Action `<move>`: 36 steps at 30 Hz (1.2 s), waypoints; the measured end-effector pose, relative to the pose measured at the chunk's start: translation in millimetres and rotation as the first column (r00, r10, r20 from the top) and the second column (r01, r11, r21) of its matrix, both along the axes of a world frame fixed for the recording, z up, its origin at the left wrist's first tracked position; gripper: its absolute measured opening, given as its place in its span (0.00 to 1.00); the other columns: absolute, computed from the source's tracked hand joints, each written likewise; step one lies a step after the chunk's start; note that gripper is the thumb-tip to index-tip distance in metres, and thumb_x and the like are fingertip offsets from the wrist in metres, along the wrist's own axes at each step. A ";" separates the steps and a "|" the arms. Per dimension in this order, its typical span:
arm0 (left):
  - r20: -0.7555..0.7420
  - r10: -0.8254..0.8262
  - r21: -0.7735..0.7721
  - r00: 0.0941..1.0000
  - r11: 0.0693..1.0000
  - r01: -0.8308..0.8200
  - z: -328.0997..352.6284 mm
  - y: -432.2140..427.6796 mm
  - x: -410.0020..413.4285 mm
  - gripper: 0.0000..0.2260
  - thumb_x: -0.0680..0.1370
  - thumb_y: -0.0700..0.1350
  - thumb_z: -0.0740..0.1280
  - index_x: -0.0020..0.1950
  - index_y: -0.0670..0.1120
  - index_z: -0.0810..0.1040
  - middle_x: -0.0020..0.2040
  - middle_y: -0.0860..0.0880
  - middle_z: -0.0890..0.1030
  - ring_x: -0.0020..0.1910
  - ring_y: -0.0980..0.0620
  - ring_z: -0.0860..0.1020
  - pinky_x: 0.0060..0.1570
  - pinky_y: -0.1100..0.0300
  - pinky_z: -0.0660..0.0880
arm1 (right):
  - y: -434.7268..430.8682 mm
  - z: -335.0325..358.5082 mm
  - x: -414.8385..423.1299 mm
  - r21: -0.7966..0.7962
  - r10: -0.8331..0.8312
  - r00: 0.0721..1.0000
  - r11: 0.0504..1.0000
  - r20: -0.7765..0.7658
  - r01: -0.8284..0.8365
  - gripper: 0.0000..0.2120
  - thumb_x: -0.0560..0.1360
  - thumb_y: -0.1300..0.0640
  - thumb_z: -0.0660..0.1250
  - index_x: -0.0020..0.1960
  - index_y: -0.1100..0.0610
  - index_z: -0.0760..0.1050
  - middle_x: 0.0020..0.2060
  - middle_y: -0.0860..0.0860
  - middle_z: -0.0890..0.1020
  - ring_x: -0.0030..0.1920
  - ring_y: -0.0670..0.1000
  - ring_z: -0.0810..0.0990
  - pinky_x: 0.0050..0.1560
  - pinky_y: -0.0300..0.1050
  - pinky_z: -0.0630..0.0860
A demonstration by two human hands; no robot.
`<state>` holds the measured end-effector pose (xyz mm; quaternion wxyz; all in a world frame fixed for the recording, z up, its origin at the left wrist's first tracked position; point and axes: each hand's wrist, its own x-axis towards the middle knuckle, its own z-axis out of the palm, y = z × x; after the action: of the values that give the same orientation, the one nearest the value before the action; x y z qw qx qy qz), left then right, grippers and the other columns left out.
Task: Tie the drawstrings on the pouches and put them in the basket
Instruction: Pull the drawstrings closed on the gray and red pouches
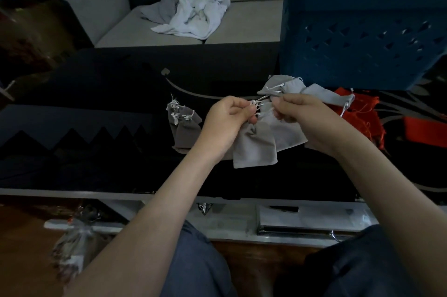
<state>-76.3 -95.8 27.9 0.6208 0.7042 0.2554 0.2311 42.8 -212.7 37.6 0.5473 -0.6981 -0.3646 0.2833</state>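
**Fig.** Head view; person seated at a dark table (96,84).

**Hands.** L hand (226,125) and R hand (307,120) are raised just above the table, near centre, w/ a light grey pouch (254,149) hanging btwn them. Both hands have curled fingers. L fingers (239,105) pinch the white drawstrings (260,103) at the pouch's mouth. R fingers (281,105) pinch the same strings from the opposite side. The strings run short and taut btwn the two pinches. Whether a knot has formed can't be told. The pouch body hangs down below the hands, mouth gathered, bottom edge over the table.

**Other items.**
- Left of the L hand: a small heap of darker grey pouches (186,127) on the table, white strings bunched at their tops.
- Behind the R hand: flat grey pouches (280,85), partly overlapping, strings loose.
- Right of those: red cloth pieces (358,110).
- Far right of the table: blue basket (362,31) w/ cut-out walls, just behind the flat grey pouches. Its contents can't be made out.

**Background.** Sofa (242,31) w/ a crumpled white cloth (198,14) on the seat.
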 end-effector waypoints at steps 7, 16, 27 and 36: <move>0.010 0.018 0.023 1.000 1.000 -0.018 3.2 -4.3 1.5 0.06 0.78 0.41 0.66 0.46 0.44 0.82 0.36 0.52 0.81 0.32 0.63 0.77 0.33 0.71 0.69 | -1.2 7.2 -17.2 0.075 0.160 0.968 0.981 0.194 -0.177 0.10 0.78 0.68 0.59 0.48 0.57 0.76 0.41 0.49 0.81 0.47 0.50 0.78 0.54 0.45 0.73; -0.045 0.006 0.187 0.999 0.982 0.003 3.3 -9.7 -1.3 0.11 0.80 0.40 0.61 0.44 0.47 0.82 0.39 0.52 0.83 0.40 0.59 0.79 0.43 0.64 0.72 | 6.2 -5.1 -15.4 0.117 0.002 0.966 0.993 0.257 -0.033 0.12 0.75 0.65 0.66 0.56 0.54 0.71 0.35 0.50 0.81 0.46 0.56 0.80 0.49 0.41 0.74; -0.085 -0.027 0.288 0.996 0.956 0.050 2.8 -18.9 -1.8 0.06 0.77 0.46 0.68 0.51 0.45 0.79 0.42 0.51 0.81 0.40 0.59 0.77 0.43 0.66 0.74 | 7.4 -2.9 -19.3 0.098 -0.146 0.941 0.988 0.306 0.122 0.08 0.74 0.65 0.66 0.46 0.52 0.77 0.42 0.44 0.82 0.44 0.36 0.79 0.43 0.25 0.72; -0.053 0.002 0.101 0.999 0.995 0.004 7.9 -17.2 0.5 0.10 0.81 0.43 0.61 0.41 0.45 0.78 0.33 0.52 0.79 0.32 0.61 0.77 0.36 0.68 0.73 | 7.5 -1.9 -22.6 0.101 -0.138 0.910 0.989 0.390 0.106 0.02 0.76 0.62 0.66 0.45 0.56 0.76 0.37 0.45 0.81 0.41 0.36 0.78 0.42 0.27 0.72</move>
<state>-75.8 -113.0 35.9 0.5773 0.7409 0.2595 0.2247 20.3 -205.2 35.7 0.5057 -0.7404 -0.4341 0.0871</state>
